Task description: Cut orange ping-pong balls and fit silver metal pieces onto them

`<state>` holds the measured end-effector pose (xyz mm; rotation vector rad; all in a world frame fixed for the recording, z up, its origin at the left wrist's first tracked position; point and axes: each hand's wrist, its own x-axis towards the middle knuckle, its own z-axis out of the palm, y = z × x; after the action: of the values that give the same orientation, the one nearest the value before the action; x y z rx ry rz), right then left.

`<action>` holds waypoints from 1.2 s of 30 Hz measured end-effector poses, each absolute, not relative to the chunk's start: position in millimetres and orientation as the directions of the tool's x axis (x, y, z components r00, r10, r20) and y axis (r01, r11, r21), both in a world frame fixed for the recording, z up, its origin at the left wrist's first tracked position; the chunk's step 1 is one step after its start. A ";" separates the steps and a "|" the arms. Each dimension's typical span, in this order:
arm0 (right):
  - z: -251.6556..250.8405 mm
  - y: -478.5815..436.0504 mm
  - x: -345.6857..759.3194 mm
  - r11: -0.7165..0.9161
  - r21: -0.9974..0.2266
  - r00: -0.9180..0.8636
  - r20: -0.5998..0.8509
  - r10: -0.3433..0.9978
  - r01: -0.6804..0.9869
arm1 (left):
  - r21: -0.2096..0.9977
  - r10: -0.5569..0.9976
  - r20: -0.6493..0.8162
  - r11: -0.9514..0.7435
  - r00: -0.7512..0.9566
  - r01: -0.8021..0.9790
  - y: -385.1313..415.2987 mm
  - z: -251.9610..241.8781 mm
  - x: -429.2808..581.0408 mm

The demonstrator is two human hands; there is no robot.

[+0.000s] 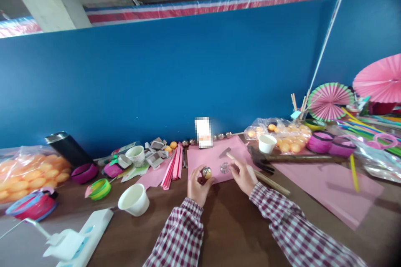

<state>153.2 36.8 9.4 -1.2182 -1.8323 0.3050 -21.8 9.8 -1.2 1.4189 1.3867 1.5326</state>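
My left hand (pixel 198 187) is closed around an orange ball partly covered with shiny metal pieces (pixel 206 172), held over the near edge of a pink sheet (pixel 200 157). My right hand (pixel 243 175) reaches over the sheet, fingertips drawn together beside a small pile of shiny metal pieces (pixel 224 168). Whether anything is between those fingertips is too small to tell. A small hammer with a wooden handle (pixel 275 185) lies on the sheet, its handle passing beneath my right hand. Several shiny silver balls (pixel 221 136) line the sheet's far edge.
White cups (pixel 134 200) (pixel 267 144) stand on both sides. A larger hammer (pixel 300 158) lies right, before a bag of orange balls (pixel 291 137). Left are another bag of orange balls (pixel 37 173), a black bottle (pixel 69 150) and a power strip (pixel 90 233). A blue partition (pixel 175 75) rises behind.
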 end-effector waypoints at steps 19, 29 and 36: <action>11.7 13.7 127.4 0.298 -0.949 -0.274 0.260 0.926 0.105 | 0.945 0.958 0.259 -0.224 -0.127 0.238 8.4 -3.5 -20.6; 12.2 15.2 127.1 0.271 -0.960 -0.241 0.247 0.939 0.071 | 0.923 0.947 0.319 -0.300 -0.044 0.241 1.5 6.7 -14.1; 7.7 17.9 126.2 0.176 -0.984 -0.251 0.163 0.954 0.027 | 0.922 0.944 0.329 -0.319 -0.012 0.220 1.5 5.6 -12.9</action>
<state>126.2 17.9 7.7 -0.9865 -1.5038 1.2325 -12.9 1.5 5.6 1.5984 1.2322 1.3810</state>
